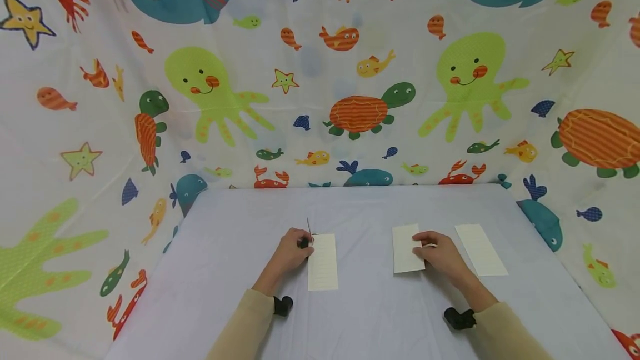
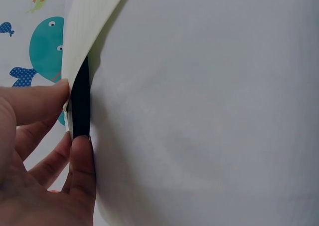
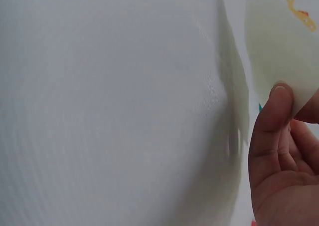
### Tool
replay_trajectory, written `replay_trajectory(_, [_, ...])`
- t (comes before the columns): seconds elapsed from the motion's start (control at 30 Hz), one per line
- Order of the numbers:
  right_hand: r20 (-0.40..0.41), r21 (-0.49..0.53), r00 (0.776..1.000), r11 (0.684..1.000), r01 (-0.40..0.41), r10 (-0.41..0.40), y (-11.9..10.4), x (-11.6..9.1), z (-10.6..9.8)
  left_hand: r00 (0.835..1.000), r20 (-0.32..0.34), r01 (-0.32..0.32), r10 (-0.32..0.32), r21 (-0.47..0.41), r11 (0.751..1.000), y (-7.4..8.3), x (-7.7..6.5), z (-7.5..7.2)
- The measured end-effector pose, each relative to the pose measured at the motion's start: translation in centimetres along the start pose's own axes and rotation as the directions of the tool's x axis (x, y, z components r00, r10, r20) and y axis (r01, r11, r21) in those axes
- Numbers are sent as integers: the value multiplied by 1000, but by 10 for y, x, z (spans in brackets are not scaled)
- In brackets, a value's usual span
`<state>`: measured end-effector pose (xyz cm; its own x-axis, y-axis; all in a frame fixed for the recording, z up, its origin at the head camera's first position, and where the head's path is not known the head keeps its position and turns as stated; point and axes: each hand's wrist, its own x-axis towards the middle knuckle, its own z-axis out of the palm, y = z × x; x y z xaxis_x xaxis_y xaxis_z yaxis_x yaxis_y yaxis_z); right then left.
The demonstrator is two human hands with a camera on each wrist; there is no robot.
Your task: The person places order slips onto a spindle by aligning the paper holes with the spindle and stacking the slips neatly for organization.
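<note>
My left hand pinches the upper left edge of a cream paper slip with faint lines across it. Within the same fingers is a dark, flat object, partly covered by the slip; I cannot tell its kind. A thin dark stick juts upward beside those fingertips in the head view. To the right, my right hand pinches the right edge of a second cream slip between thumb and fingers. In the right wrist view this slip appears raised and slightly bent.
A third cream slip lies on the white-covered table, right of my right hand. Behind the table hangs a curtain printed with sea animals. A black wrist camera is strapped to each wrist.
</note>
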<state>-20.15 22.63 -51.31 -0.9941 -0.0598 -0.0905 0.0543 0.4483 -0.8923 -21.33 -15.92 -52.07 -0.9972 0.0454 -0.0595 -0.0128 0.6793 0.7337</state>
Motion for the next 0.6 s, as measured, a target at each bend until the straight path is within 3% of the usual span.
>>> replay_trajectory(0.37, [4,74,1000,997,-26,26,-13,-3,15,1000,-4,23,-23,-17,1000,0,1,2])
replay_trajectory(0.6, [1,106,1000,994,-2,2,-19,-2,27,1000,-8,10,-10,-11,1000,-4,3,2])
